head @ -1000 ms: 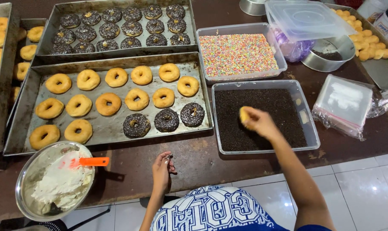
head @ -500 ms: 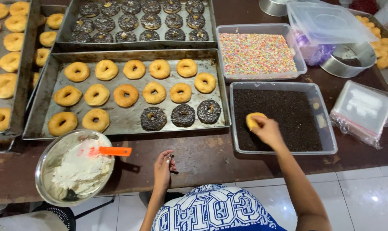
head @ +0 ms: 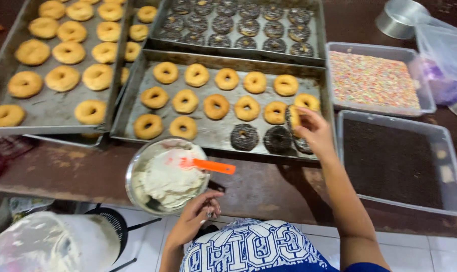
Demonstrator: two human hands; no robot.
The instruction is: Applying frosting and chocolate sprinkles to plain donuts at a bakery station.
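Observation:
My right hand [head: 316, 132] holds a doughnut [head: 293, 119] on edge, its dark crumb-coated side facing left, over the right end of the middle metal tray [head: 216, 133]. Just below it lie two chocolate-coated doughnuts [head: 244, 137] and a third partly hidden under my hand. Plain glazed doughnuts [head: 216, 106] fill the remainder of that tray. My left hand [head: 198, 214] rests at the table's front edge, fingers curled against the rim of a metal bowl [head: 138, 166] of white cream with an orange-handled spatula [head: 208, 165].
A clear tub of dark chocolate crumbs [head: 394, 161] sits right of the tray, a tub of coloured sprinkles [head: 372, 80] behind it. A back tray [head: 238, 25] holds coated doughnuts; a left tray [head: 47, 108] holds plain ones. A plastic-covered fan [head: 57, 244] stands lower left.
My right hand lifted the doughnut out of the crumb tub and carried it left over the middle tray. The view shifted left. My left hand moved toward the cream bowl.

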